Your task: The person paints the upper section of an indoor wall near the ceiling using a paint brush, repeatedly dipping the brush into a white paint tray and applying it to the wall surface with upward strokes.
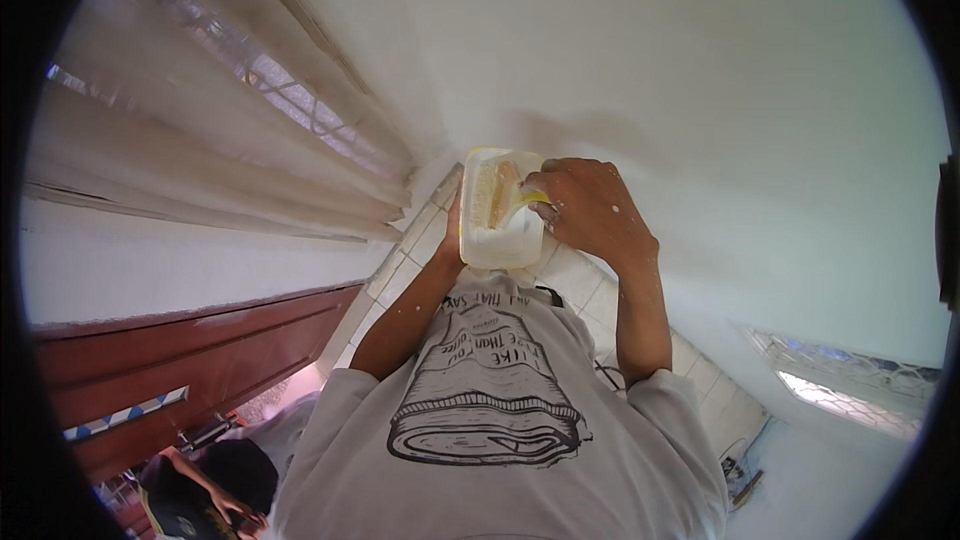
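Note:
A translucent plastic tub (504,247) with a yellowish rim is held up in front of my chest. White paint or a similar liquid appears to coat its inside. My left hand (451,229) grips the tub from its left side, and most of its fingers are hidden behind the wall. Over the right rim, my right hand (581,199) is closed on the yellow handle of a wide paintbrush (504,195). The bristle head lies inside the tub. Small white spatters dot both arms and the back of my right hand.
A pale wall (712,90) rises ahead and to the right. Long curtains (225,142) hang over a window at left. Below them stands a red-brown door (225,345); another person's hand (232,510) shows beside it. Tiled floor (405,274) lies beneath the tub.

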`<state>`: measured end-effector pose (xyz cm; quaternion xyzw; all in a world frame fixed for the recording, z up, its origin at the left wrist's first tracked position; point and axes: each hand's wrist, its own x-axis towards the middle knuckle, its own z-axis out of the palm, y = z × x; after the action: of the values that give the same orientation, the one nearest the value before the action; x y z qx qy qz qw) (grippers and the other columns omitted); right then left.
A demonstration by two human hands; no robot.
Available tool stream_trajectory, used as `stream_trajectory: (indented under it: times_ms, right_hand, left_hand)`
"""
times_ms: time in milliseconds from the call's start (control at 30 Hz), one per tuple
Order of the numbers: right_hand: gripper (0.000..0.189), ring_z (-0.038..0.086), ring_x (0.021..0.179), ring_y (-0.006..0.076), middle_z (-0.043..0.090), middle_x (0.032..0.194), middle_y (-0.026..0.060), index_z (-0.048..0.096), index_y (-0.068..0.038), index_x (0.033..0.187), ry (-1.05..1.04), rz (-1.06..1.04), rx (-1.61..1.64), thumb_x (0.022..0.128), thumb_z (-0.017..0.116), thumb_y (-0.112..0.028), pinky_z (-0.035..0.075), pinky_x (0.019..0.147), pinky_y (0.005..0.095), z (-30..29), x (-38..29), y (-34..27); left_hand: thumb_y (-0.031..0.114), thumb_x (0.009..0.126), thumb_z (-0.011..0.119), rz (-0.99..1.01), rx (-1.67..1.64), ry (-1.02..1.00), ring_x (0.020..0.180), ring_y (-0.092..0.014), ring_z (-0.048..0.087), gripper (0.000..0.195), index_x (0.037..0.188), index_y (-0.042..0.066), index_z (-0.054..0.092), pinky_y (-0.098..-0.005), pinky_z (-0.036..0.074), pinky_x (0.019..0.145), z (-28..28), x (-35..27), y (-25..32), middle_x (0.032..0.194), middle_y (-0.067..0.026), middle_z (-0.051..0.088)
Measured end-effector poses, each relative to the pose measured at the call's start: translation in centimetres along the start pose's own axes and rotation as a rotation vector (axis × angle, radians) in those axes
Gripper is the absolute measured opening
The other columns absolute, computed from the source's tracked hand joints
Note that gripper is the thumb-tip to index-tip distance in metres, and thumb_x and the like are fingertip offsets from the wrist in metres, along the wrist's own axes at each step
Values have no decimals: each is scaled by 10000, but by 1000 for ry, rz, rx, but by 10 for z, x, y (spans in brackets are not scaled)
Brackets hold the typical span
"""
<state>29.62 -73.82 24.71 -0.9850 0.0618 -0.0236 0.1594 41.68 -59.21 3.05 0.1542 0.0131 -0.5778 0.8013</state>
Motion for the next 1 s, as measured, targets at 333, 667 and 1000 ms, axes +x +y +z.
stream_trajectory:
  times_ms: [333, 667, 1000]
  right_hand:
    - [275, 693, 905, 296, 726, 933, 83, 767, -87, 1039, -174, -42, -5, 769, 735, -47, 545, 817, 413, 15, -5, -1]
    - [287, 695, 911, 296, 718, 925, 85, 767, -93, 1020, -104, 1, -47, 737, 745, -56, 542, 803, 414, 14, 4, -1]
    - [285, 686, 881, 302, 710, 913, 89, 761, -85, 1003, -35, -40, 123, 719, 745, -61, 540, 792, 426, 15, -8, 14]
  left_hand:
    - [686, 1021, 352, 28, 131, 27, 1258, -309, 607, 771, 1528, 111, 434, -490, 530, 1055, -6, 0, -7, 1445, -153, 553]
    - [622, 1052, 347, 52, 118, 127, 1216, -311, 634, 704, 1507, 96, 456, -477, 550, 1025, -14, 1, -13, 1388, -151, 595]
    - [558, 1054, 394, 26, 43, 48, 1208, -308, 641, 664, 1496, 67, 458, -473, 561, 1008, -32, -1, -7, 1390, -163, 598]
